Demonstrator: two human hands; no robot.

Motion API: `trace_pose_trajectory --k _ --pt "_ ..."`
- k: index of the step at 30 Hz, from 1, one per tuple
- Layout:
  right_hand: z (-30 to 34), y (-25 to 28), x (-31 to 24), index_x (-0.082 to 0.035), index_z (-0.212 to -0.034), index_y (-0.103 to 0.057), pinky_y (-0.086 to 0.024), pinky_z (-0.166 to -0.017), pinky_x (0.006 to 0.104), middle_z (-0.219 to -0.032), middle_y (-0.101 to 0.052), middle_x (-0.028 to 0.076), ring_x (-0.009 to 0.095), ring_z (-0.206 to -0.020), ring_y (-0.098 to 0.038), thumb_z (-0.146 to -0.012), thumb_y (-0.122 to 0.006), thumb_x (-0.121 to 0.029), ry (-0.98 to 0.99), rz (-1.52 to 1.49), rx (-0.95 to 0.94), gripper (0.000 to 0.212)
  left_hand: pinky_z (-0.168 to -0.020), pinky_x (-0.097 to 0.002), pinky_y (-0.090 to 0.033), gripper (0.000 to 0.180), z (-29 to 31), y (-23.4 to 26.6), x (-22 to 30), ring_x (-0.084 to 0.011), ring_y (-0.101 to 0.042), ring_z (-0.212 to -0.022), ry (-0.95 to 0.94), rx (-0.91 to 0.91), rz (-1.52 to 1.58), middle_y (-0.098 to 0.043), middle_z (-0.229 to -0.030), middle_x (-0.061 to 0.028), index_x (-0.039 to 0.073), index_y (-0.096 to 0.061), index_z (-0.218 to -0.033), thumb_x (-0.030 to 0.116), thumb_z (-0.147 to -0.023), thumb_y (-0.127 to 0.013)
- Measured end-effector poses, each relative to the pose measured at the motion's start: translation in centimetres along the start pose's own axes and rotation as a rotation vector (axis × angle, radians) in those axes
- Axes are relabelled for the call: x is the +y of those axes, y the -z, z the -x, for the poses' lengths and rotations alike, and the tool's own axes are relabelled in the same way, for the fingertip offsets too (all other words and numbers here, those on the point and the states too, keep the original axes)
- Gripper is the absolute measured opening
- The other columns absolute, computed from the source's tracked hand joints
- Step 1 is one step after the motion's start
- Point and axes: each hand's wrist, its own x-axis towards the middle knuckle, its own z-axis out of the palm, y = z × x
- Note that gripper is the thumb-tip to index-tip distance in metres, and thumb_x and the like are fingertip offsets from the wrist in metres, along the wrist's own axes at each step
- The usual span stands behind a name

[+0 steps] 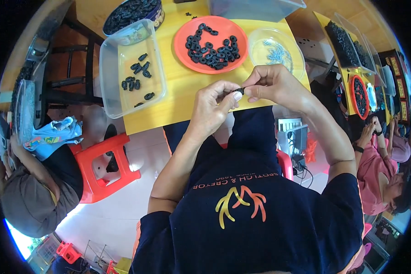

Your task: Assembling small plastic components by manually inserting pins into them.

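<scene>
Over the near edge of the yellow table, both hands meet at a small black ribbed plastic part (239,91). My left hand (208,106) pinches it between thumb and fingers. My right hand (273,86) is closed in a pinch at the part's right end; what lies between its fingertips is too small to tell. Just beyond the hands is an orange-red plate (181,42) with many similar black parts. A clear round dish (256,40) holding tiny clear bluish pieces stands by my right hand. To the left, a clear plastic box (106,59) contains several black parts.
At the far left a tin (159,17) is heaped with black parts. A translucent bin (255,10) stands at the back. A red stool (87,171) and a seated person (36,196) are left; another person (374,178) works on the right beside a second table.
</scene>
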Motion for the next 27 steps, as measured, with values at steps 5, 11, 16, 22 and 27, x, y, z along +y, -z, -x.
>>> trace_pose_trajectory --k 5,11,16,22,27 --pt "-0.6 0.5 1.1 0.002 -0.092 -0.065 -0.059 -0.075 0.0295 -0.086 -0.068 0.009 0.015 -0.08 -0.068 -0.084 -0.071 -0.003 -0.096 -0.227 -0.086 0.011 -0.063 -0.0241 -0.05 0.011 0.2 0.5 0.1 -0.0089 -0.06 -0.068 0.027 -0.076 -0.026 -0.065 -0.079 -0.0054 -0.004 -0.064 -0.096 0.002 -0.088 -0.062" --pt "-1.8 1.4 2.5 -0.002 -0.096 -0.061 -0.061 -0.075 0.0385 -0.088 -0.065 0.006 0.015 -0.078 -0.067 -0.085 -0.07 -0.007 -0.221 -0.511 -0.174 0.016 -0.065 -0.0233 -0.05 0.012 -0.5 0.8 0.2 -0.0091 -0.06 -0.071 0.059 -0.064 0.03 -0.065 -0.08 -0.0052 -0.003 -0.064 -0.099 0.002 -0.088 -0.063" --pt "-1.5 0.9 4.1 -0.005 -0.105 -0.061 -0.06 -0.075 0.0394 -0.089 -0.062 0.0 0.007 -0.074 -0.059 -0.088 -0.07 -0.022 -0.237 -0.655 -0.352 0.027 -0.082 -0.0319 -0.048 0.015 -1.1 1.7 0.5 -0.0171 -0.06 -0.094 -0.207 -0.106 -0.161 -0.063 -0.102 -0.0091 0.001 -0.067 -0.097 0.012 -0.085 -0.068" --pt "-1.0 -1.2 5.9 -0.005 -0.104 -0.061 -0.055 -0.066 0.029 -0.089 -0.061 0.0 0.008 -0.071 -0.054 -0.091 -0.065 -0.026 -0.112 -0.957 -0.389 0.026 -0.09 -0.0329 -0.046 0.014 -1.0 1.2 0.9 -0.0214 -0.06 -0.103 -0.279 -0.175 -0.123 -0.063 -0.108 -0.0104 0.001 -0.067 -0.096 0.01 -0.085 -0.067" --pt "-0.3 -3.4 6.1 -0.007 -0.104 -0.059 -0.038 -0.058 0.023 -0.086 -0.057 0.001 0.006 -0.064 -0.042 -0.092 -0.064 -0.028 -0.121 -1.25 -0.388 0.025 -0.087 -0.0343 -0.049 0.02 -0.2 0.6 1.5 -0.0254 -0.065 -0.097 -0.328 -0.101 -0.234 -0.065 -0.104 -0.0141 -0.001 -0.062 -0.102 0.005 -0.084 -0.067"
